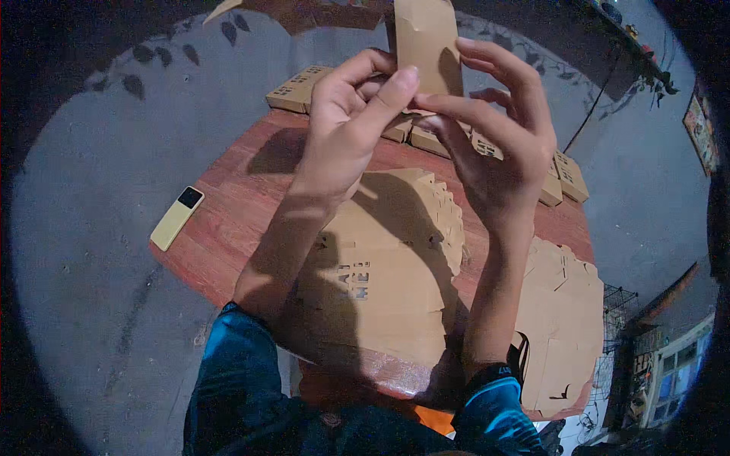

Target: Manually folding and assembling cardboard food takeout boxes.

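A brown cardboard box (428,45) is raised above the far part of the table, its upper end cut off by the picture's top edge. My left hand (361,99) grips its lower left side, with the thumb near the bottom corner and the fingers curled behind. On the other side my right hand (506,140) pinches the lower edge between thumb and index finger, while its other fingers rest along the right side. The fold between the two hands is partly hidden by the fingers. Beneath my arms lies a stack of flat cardboard blanks (395,304) with cut-out lettering.
A second stack of flat cardboard (561,327) lies at the right table edge. Several folded boxes stand along the far side, among them one box (293,91) at the left and another (570,176) at the right. A yellow phone (171,226) rests on the reddish wooden table (217,220).
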The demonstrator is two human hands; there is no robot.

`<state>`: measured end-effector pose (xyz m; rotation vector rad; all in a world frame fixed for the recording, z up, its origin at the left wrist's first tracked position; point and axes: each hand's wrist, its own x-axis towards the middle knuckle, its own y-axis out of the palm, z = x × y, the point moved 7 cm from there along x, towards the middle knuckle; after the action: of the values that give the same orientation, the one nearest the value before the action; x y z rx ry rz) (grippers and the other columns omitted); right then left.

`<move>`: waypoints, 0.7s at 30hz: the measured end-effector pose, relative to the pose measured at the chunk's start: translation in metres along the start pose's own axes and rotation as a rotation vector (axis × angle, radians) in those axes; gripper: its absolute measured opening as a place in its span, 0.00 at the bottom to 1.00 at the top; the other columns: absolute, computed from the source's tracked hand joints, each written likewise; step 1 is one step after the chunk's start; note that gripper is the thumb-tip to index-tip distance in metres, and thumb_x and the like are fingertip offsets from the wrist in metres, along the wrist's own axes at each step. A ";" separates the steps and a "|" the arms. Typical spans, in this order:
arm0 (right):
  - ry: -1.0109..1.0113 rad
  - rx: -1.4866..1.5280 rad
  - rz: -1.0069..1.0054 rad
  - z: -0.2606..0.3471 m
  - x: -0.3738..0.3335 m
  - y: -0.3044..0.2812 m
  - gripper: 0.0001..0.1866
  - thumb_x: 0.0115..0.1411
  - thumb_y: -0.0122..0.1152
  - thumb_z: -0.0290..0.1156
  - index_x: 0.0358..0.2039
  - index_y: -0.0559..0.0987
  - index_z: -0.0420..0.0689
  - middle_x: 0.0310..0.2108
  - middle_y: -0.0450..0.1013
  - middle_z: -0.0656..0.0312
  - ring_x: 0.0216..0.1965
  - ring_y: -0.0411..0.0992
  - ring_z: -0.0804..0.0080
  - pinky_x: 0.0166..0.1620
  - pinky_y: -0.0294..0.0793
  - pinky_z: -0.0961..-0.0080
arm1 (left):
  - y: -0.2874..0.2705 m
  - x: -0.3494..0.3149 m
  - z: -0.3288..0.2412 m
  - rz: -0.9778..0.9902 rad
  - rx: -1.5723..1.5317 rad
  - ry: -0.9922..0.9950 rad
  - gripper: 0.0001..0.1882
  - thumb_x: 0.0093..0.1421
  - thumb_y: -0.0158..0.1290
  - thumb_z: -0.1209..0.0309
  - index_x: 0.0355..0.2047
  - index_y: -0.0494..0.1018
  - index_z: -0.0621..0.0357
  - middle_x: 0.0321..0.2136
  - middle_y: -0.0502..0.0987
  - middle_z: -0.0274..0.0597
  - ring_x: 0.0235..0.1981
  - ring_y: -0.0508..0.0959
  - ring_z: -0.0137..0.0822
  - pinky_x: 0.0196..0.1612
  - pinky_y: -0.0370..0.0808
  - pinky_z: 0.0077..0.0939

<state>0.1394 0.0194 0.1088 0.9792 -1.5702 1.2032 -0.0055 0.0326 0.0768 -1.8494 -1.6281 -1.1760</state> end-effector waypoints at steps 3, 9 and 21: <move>0.029 0.072 -0.046 -0.008 0.000 -0.005 0.12 0.44 0.74 0.21 0.33 0.85 0.42 0.53 0.69 0.55 0.50 0.72 0.64 0.45 0.78 0.72 | 0.001 -0.003 0.001 -0.049 -0.001 -0.001 0.12 0.68 0.51 0.67 0.43 0.71 0.66 0.34 0.80 0.41 0.35 0.79 0.23 0.41 0.76 0.16; 0.280 0.311 -0.192 -0.040 -0.013 -0.003 0.10 0.44 0.75 0.25 0.30 0.86 0.44 0.46 0.74 0.56 0.48 0.73 0.68 0.46 0.74 0.70 | 0.006 -0.001 0.001 0.015 0.072 0.030 0.09 0.68 0.51 0.68 0.40 0.70 0.63 0.31 0.79 0.37 0.32 0.76 0.19 0.36 0.73 0.14; 0.484 0.606 -0.243 -0.052 -0.023 0.013 0.07 0.52 0.71 0.24 0.32 0.83 0.40 0.46 0.73 0.56 0.51 0.70 0.71 0.45 0.71 0.78 | 0.009 -0.005 -0.002 0.006 0.425 0.119 0.06 0.69 0.48 0.72 0.39 0.67 0.63 0.30 0.72 0.32 0.33 0.69 0.17 0.35 0.68 0.14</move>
<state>0.1436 0.0742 0.0897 1.1037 -0.6933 1.6275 0.0030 0.0261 0.0762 -1.4863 -1.6499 -0.8370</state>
